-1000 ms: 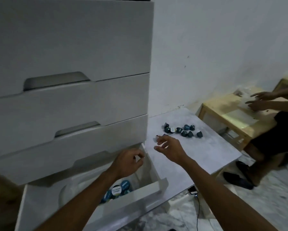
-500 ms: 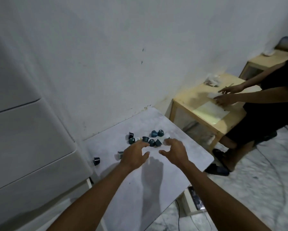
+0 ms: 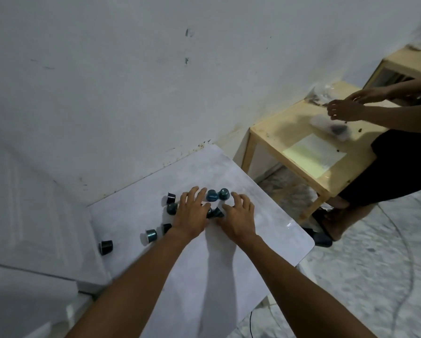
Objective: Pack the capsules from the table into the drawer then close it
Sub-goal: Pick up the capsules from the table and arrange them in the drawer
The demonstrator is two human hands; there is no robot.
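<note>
Several small dark teal and black capsules lie on the white table. My left hand rests palm down over the middle of the cluster, fingers spread. My right hand lies just to its right, fingers spread too. Two capsules sit between the thumbs, touching both hands. Two teal capsules stand beyond the fingertips. Others lie left of my left hand: a black capsule, a teal one, one on its side, and a lone capsule near the dresser. The open drawer is out of view.
The white dresser stands at the left against the table's edge. A white wall runs behind. At the right stands a wooden side table with a paper sheet, where another person's hands work. A cable lies on the marbled floor.
The view swung right from the open drawer to the table. My left hand left the drawer, and both hands moved forward and down onto the capsule cluster.
</note>
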